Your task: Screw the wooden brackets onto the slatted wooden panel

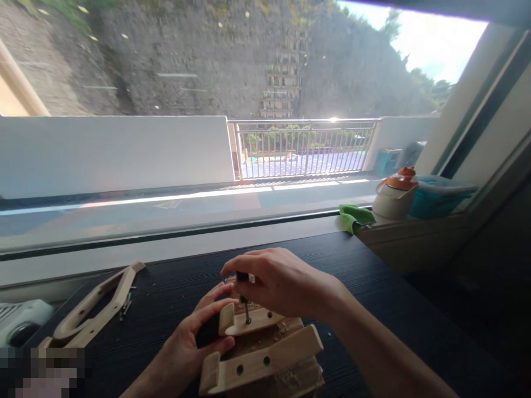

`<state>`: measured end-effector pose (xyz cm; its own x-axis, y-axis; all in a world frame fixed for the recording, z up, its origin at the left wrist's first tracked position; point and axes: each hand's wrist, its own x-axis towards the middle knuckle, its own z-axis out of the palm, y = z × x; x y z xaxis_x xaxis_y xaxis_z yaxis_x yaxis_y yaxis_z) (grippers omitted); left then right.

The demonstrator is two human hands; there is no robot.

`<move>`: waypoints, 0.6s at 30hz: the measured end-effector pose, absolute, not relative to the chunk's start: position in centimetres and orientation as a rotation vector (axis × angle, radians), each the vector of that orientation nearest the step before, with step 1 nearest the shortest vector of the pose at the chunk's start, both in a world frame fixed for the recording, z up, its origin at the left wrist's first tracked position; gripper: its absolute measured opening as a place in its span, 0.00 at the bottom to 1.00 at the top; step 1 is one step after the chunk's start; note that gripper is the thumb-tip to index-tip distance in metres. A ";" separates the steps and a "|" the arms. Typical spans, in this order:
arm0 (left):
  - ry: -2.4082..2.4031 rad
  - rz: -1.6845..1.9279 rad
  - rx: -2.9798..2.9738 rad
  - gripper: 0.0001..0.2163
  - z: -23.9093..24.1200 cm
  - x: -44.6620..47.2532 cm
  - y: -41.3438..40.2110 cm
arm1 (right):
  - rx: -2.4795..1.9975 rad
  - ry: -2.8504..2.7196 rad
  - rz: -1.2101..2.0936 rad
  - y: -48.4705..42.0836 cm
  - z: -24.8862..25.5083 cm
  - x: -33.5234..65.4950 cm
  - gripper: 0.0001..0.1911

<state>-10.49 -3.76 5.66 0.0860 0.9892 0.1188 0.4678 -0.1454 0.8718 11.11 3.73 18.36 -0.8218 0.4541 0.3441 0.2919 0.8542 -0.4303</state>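
Observation:
My right hand (277,279) is wrapped around the dark handle of a screwdriver (244,293). Its metal shaft points down at a hole in a pale wooden bracket (259,319); whether a screw sits there is too small to tell. With thumb and fingers on either side, my left hand (191,337) grips the left end of this bracket. Nearer to me lies a second wooden bar (269,359) with two dark holes and a raised left end. Beneath both pieces is a brown wooden block (265,337), partly in clear plastic film.
A wooden frame part (99,304) lies on the black table (178,287) at left, with several screws (126,304) beside it. A grey-white device (25,320) stands left. On the sill are a green cloth (354,216), a bottle (395,196) and a teal container (440,196).

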 end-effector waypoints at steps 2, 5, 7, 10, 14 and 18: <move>1.434 0.989 1.684 0.19 5.1 -10.2 -3.9 | -0.589 -2.572 0.481 4.0 18.2 10.9 0.14; 1.433 0.967 1.678 0.15 4.9 -10.0 -4.2 | -0.607 -2.574 0.493 3.9 18.3 11.0 0.17; 1.450 0.940 1.665 0.15 5.0 -9.9 -4.4 | -0.553 -2.604 0.563 3.5 18.7 11.1 0.20; 1.464 0.912 1.649 0.16 5.1 -9.9 -4.7 | -0.482 -2.645 0.704 2.7 19.2 11.3 0.21; 1.472 0.898 1.647 0.16 5.1 -10.0 -4.9 | -0.539 -2.636 0.736 2.4 19.4 11.3 0.16; 1.467 0.893 1.652 0.13 5.4 -9.8 -4.8 | -0.604 -2.609 0.660 3.0 18.9 11.2 0.12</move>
